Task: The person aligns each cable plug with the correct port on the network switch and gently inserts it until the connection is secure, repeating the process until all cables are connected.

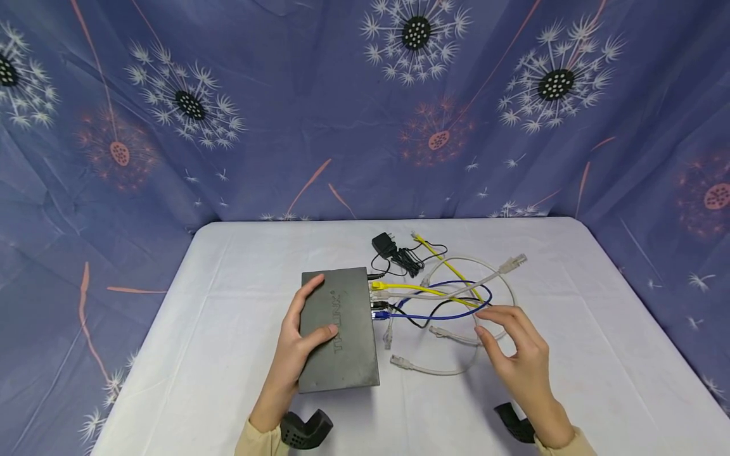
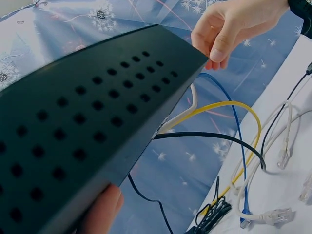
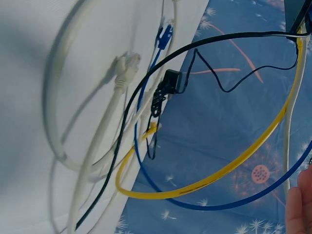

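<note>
My left hand (image 1: pixel 305 339) grips a dark grey TP-LINK network switch (image 1: pixel 350 354), its thumb lying across the top face. Several plugs sit along the switch's right side: a yellow one (image 1: pixel 378 286), a pale grey one, a black one and a blue one (image 1: pixel 381 315). To the right of these, my right hand (image 1: pixel 521 351) hovers by the loop of the blue network cable (image 1: pixel 439 316), thumb and forefinger bent towards each other with a gap between them. Just a few fingertips (image 3: pixel 295 209) of that hand show in the right wrist view, below the blue cable (image 3: pixel 234 207).
A black power adapter (image 1: pixel 384 244) with bundled cord lies behind the switch. Loose pale grey cable ends (image 1: pixel 402 362) and the yellow cable's far plug (image 1: pixel 417 236) lie on the white tablecloth (image 1: pixel 228 329). A patterned blue curtain (image 1: pixel 296 114) hangs behind the table.
</note>
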{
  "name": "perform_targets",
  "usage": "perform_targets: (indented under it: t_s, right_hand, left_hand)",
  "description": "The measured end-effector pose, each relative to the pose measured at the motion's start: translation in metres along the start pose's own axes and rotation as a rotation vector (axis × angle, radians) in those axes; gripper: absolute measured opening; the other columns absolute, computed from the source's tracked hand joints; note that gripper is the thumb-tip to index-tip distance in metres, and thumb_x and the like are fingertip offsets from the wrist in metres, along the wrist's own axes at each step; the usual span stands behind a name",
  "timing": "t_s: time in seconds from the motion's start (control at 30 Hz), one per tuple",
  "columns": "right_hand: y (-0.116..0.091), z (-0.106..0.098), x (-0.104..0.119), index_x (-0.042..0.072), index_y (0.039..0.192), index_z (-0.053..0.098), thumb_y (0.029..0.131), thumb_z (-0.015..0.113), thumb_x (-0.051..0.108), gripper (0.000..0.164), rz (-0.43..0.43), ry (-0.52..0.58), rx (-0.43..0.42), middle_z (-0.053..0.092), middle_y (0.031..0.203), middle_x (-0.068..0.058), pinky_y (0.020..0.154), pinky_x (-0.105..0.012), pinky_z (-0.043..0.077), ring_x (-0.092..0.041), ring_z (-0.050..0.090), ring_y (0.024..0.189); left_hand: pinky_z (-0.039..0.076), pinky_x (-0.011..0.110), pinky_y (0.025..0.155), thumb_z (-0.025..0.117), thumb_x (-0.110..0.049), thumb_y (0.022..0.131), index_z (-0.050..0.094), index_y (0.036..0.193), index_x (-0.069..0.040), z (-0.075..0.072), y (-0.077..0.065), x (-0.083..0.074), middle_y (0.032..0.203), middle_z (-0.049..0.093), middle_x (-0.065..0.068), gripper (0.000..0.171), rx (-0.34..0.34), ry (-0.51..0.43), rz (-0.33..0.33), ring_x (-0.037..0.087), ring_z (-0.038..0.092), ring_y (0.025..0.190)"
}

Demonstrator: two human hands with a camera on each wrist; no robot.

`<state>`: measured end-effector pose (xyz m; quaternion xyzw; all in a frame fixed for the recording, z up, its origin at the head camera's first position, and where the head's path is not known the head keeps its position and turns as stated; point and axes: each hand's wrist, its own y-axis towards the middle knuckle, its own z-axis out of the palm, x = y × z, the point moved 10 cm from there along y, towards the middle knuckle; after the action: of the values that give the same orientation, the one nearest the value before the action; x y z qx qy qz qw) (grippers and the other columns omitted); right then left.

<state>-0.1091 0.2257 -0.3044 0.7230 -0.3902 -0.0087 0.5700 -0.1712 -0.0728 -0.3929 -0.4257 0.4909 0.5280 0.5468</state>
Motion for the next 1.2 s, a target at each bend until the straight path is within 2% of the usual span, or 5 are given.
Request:
perform_targets:
  t_s: [0.17, 0.5, 0.8, 0.97, 1.2]
  right_hand:
    - [-0.006, 0.0, -0.007, -0.01, 0.087, 0.067, 0.094, 0.06, 0.035, 0.047, 0.015, -0.009, 0.013, 0.061, 0.084, -0.022, 0.088, -0.016, 0.039, -0.009, 0.058, 0.092]
    - [-0.033, 0.005, -0.043, -0.005, 0.091, 0.069, 0.094, 0.062, 0.033, 0.039, 0.049, -0.032, 0.071, 0.063, 0.088, -0.017, 0.09, -0.015, 0.038, -0.012, 0.058, 0.093]
    - [-0.05, 0.017, -0.062, 0.001, 0.097, 0.07, 0.084, 0.073, 0.012, 0.017, 0.076, -0.015, 0.169, 0.064, 0.093, -0.009, 0.083, -0.015, 0.039, -0.015, 0.058, 0.086]
    - [-0.054, 0.028, -0.067, 0.001, 0.101, 0.069, 0.07, 0.076, -0.009, 0.033, 0.107, -0.028, 0.261, 0.064, 0.096, -0.006, 0.082, -0.014, 0.039, -0.017, 0.057, 0.085]
    - [-0.061, 0.043, -0.078, 0.004, 0.103, 0.068, 0.066, 0.079, -0.01, 0.041, 0.159, -0.102, 0.384, 0.064, 0.097, -0.002, 0.077, -0.018, 0.041, -0.017, 0.058, 0.084]
  left_hand:
    - [0.019, 0.048, 0.099, 0.067, 0.001, 0.076, 0.045, 0.141, -0.033, -0.001, 0.001, 0.002, 0.146, 0.033, -0.004, 0.076, -0.003, -0.003, -0.014, 0.022, 0.032, 0.127]
    - [0.019, 0.048, 0.1, 0.067, 0.001, 0.077, 0.045, 0.141, -0.032, 0.0, 0.001, -0.002, 0.146, 0.035, -0.004, 0.075, 0.002, -0.003, 0.001, 0.022, 0.032, 0.127]
    - [0.017, 0.048, 0.1, 0.067, 0.0, 0.078, 0.045, 0.141, -0.032, 0.0, 0.001, -0.004, 0.146, 0.035, -0.004, 0.075, 0.002, 0.017, 0.01, 0.022, 0.031, 0.128]
    - [0.019, 0.048, 0.1, 0.067, 0.0, 0.077, 0.045, 0.141, -0.032, 0.001, 0.001, -0.005, 0.146, 0.035, -0.004, 0.075, 0.007, 0.011, 0.009, 0.022, 0.032, 0.128]
    - [0.019, 0.048, 0.1, 0.068, 0.0, 0.077, 0.045, 0.141, -0.032, 0.001, 0.0, -0.005, 0.146, 0.036, -0.004, 0.075, 0.007, 0.009, 0.005, 0.023, 0.033, 0.127]
